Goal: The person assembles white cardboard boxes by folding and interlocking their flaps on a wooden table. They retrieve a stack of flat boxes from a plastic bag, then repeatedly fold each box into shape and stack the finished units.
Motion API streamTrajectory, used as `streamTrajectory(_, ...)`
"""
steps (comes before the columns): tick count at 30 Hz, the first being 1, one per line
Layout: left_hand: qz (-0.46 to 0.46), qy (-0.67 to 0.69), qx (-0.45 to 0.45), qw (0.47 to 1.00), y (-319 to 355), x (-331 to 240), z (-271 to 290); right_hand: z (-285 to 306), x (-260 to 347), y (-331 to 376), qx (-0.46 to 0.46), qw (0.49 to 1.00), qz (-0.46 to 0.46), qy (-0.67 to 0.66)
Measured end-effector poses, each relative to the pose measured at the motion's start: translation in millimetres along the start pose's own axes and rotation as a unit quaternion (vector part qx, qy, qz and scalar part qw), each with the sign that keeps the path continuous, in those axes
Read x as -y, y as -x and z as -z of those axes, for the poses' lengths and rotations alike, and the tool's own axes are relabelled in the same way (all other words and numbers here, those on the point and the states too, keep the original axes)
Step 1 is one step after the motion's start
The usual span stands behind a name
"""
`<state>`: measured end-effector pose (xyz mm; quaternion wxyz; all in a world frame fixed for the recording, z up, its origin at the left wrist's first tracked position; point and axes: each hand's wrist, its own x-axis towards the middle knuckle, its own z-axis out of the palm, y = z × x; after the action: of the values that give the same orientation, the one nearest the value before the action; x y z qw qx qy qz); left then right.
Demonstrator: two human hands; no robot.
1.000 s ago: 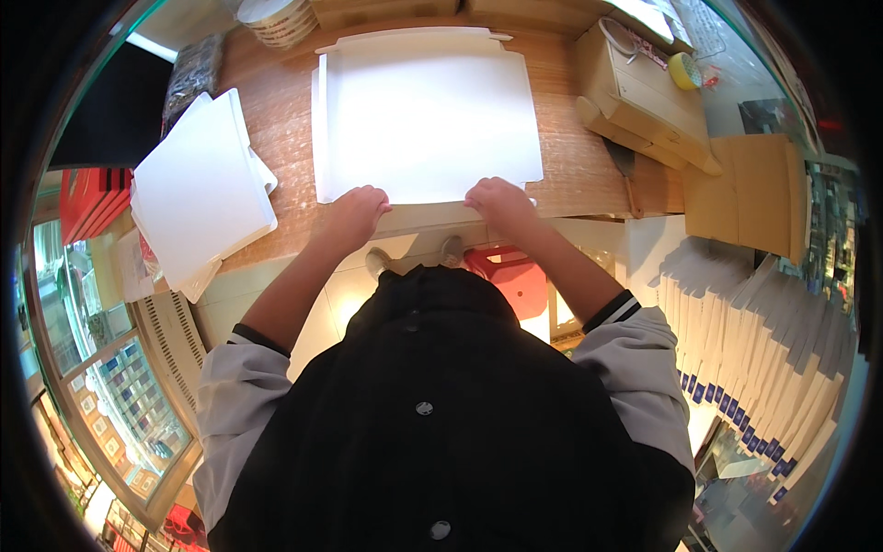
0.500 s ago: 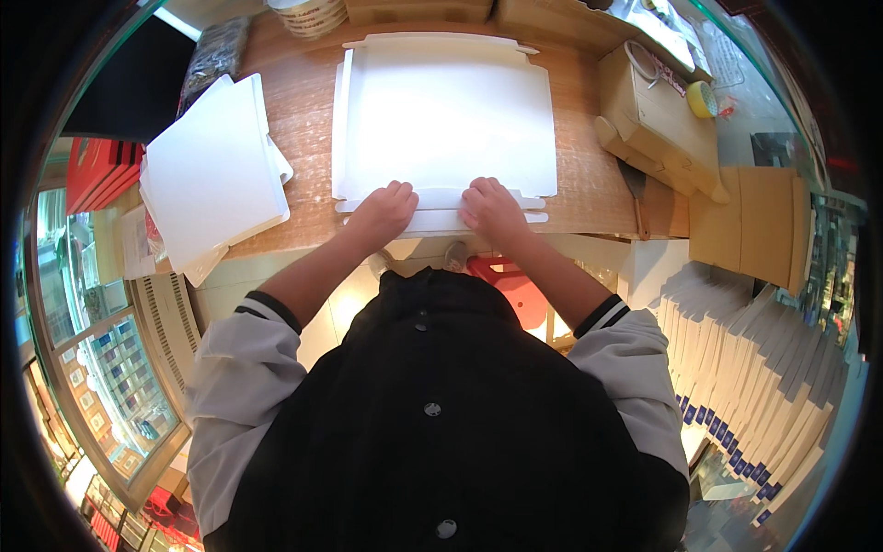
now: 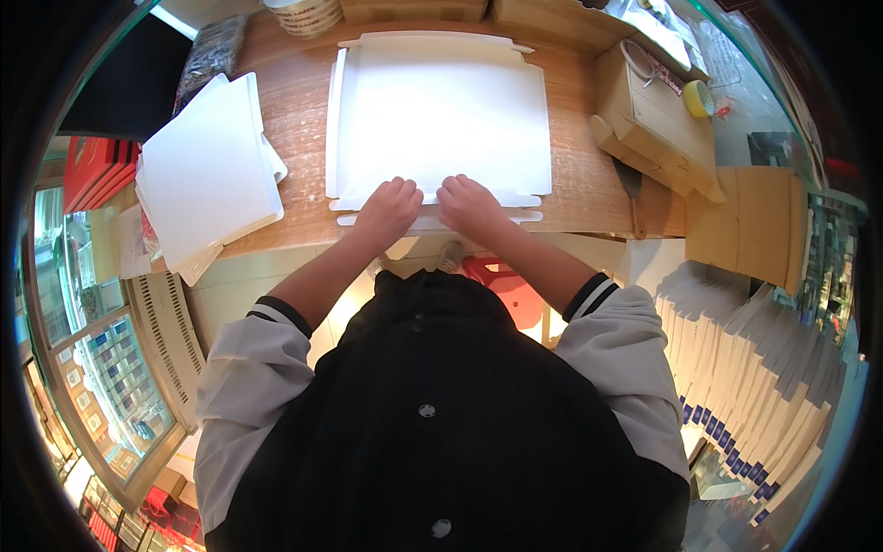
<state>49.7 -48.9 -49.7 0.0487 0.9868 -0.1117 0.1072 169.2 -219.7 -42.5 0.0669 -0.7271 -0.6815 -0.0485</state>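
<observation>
A large white cardboard box blank point(image 3: 441, 120) lies flat on the wooden table point(image 3: 299, 120), its side flaps partly raised. Along its near edge, my left hand point(image 3: 392, 204) and my right hand point(image 3: 467, 202) sit close together with fingers curled over the folded front flap. Both hands are closed on that cardboard edge, thumbs hidden from view. A narrow outer strip of the flap shows below the hands, at the table's front edge.
White sheets point(image 3: 212, 170) are stacked at the left. At the right are a brown carton point(image 3: 658, 120), a yellow tape roll point(image 3: 698, 98) and a scraper-like tool point(image 3: 633, 189). Many flat white pieces point(image 3: 750, 377) stand in a row at lower right; a red stool point(image 3: 506, 293) is below the table.
My right hand has slid left along the near flap, closer to my left hand. The left hand has stayed almost in place, and the box blank still lies flat.
</observation>
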Motion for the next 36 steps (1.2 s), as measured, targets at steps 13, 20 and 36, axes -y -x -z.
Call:
streamTrajectory(13,0.169,0.159,0.064,0.971,20.4,39.5,8.6,-9.9,-46.1,52.1,0.011,0.964,-0.203,-0.169)
streamTrajectory(20,0.147,0.030,0.110,0.983,-27.7,44.3,13.7,39.3,-76.5,4.7,0.200,0.915,-0.340,-0.086)
streamTrajectory(36,0.325,0.163,-0.007,0.932,2.9,45.9,-12.3,-23.8,-31.8,36.0,-0.135,0.921,-0.363,-0.032)
